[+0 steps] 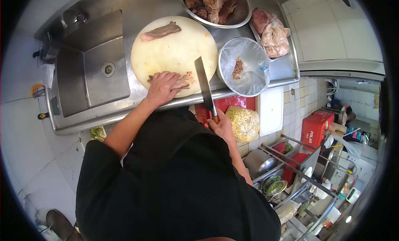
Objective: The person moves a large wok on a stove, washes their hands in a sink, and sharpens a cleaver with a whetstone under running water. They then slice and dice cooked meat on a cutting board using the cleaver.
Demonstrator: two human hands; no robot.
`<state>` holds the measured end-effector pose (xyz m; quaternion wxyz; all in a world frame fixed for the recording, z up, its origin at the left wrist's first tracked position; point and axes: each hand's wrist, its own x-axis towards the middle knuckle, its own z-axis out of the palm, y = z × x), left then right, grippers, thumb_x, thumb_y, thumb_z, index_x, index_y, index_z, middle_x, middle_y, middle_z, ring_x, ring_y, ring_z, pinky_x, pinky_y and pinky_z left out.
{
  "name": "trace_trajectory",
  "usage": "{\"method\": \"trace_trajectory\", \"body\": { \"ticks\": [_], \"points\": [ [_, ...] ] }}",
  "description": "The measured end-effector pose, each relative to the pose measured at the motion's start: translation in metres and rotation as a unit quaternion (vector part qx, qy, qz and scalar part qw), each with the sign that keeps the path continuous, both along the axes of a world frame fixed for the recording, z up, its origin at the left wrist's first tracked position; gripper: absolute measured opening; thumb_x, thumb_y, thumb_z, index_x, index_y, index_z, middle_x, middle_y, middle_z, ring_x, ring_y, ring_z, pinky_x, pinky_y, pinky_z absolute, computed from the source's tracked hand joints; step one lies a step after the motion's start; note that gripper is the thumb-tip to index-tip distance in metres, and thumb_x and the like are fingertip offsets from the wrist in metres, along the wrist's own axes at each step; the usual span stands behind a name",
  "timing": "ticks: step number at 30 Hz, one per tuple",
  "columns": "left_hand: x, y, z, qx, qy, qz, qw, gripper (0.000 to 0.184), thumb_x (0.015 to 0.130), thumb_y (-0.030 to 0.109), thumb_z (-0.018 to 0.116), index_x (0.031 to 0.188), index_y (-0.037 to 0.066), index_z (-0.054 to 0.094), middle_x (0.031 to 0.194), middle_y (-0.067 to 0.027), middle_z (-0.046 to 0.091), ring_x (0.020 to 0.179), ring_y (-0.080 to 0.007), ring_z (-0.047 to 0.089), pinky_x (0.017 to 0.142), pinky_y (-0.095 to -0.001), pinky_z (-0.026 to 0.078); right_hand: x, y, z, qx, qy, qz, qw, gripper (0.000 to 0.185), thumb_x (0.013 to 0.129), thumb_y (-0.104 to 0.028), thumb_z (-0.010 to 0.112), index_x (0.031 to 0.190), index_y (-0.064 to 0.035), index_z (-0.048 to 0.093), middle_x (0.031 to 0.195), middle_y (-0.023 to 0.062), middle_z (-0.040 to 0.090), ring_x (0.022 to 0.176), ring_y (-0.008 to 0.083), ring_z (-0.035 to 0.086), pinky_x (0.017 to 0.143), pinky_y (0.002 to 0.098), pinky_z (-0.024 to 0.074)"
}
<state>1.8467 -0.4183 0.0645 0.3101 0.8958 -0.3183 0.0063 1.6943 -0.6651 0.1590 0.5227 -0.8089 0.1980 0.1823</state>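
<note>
My left hand (163,88) presses down on a strip of cooked meat (181,83) near the front edge of the round cutting board (176,54). Wrapped round the wooden handle of a cleaver (203,79) is my right hand (221,125), just off the counter's front edge. The blade points up and away, to the right of the meat, over the board's right side. Small chopped bits lie at the meat's right end. Another piece of meat (161,31) rests at the back of the board. Chopped meat (237,68) sits in a plastic-lined bowl (222,75) on the right.
A sink (106,81) is at the left. Behind the board stand a colander (245,12) of meat and a tray (292,66) with bagged meat. Below the counter are a bag of noodles (242,124) and a white lid (271,110). Metal racks stand at right.
</note>
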Motion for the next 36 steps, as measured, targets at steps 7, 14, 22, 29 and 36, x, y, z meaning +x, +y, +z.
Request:
{"method": "trace_trajectory", "body": {
  "ticks": [7, 14, 22, 29, 36],
  "points": [
    [0.019, -0.010, 0.005, -0.110, -0.029, -0.085, 0.990, 0.040, 0.073, 0.013, 0.078, 0.108, 0.000, 0.064, 0.112, -0.0138, 0.063, 0.108, -0.0331, 0.059, 0.090, -0.0432, 0.047, 0.006, 0.022, -0.006, 0.003, 0.032, 0.027, 0.999, 0.042, 0.090, -0.009, 0.063, 0.131, -0.0001, 0.058, 0.083, 0.0107, 0.064, 0.075, 0.0193, 0.061, 0.074, 0.0361, 0.0510],
    [0.019, -0.018, -0.008, -0.124, -0.020, -0.104, 0.987, 0.022, 0.076, 0.008, 0.073, 0.096, 0.002, 0.066, 0.104, -0.0125, 0.063, 0.100, -0.0321, 0.061, 0.086, -0.0429, 0.048, 0.013, 0.036, 0.009, -0.028, 0.037, -0.009, 0.999, 0.041, 0.102, -0.030, 0.054, 0.131, -0.0012, 0.061, 0.071, 0.0129, 0.059, 0.063, 0.0179, 0.058, 0.064, 0.0367, 0.0480],
    [0.017, -0.022, 0.002, -0.080, -0.019, -0.100, 0.992, 0.023, 0.074, 0.008, 0.070, 0.096, 0.002, 0.065, 0.095, -0.0122, 0.061, 0.096, -0.0310, 0.060, 0.085, -0.0415, 0.046, -0.007, 0.044, 0.026, -0.064, 0.067, -0.022, 0.995, 0.046, 0.108, -0.036, 0.043, 0.132, -0.0003, 0.060, 0.095, 0.0266, 0.069, 0.093, 0.0394, 0.068, 0.083, 0.0438, 0.0511],
    [0.015, -0.019, -0.011, -0.087, -0.006, -0.086, 0.992, 0.027, 0.077, 0.007, 0.070, 0.102, 0.001, 0.066, 0.102, -0.0128, 0.065, 0.099, -0.0306, 0.062, 0.088, -0.0413, 0.046, 0.025, 0.048, -0.004, -0.089, 0.015, 0.014, 0.996, 0.047, 0.107, -0.035, 0.042, 0.128, 0.0036, 0.061, 0.109, 0.0337, 0.065, 0.111, 0.0497, 0.060, 0.094, 0.0482, 0.0482],
    [0.015, -0.020, -0.009, -0.139, -0.061, -0.076, 0.986, 0.020, 0.075, 0.007, 0.069, 0.094, 0.002, 0.066, 0.094, -0.0113, 0.063, 0.093, -0.0299, 0.062, 0.083, -0.0410, 0.046, 0.022, 0.040, 0.032, -0.053, 0.114, 0.000, 0.992, 0.045, 0.107, -0.036, 0.044, 0.128, -0.0011, 0.062, 0.108, 0.0333, 0.065, 0.109, 0.0493, 0.061, 0.091, 0.0489, 0.0495]
  ]
}}
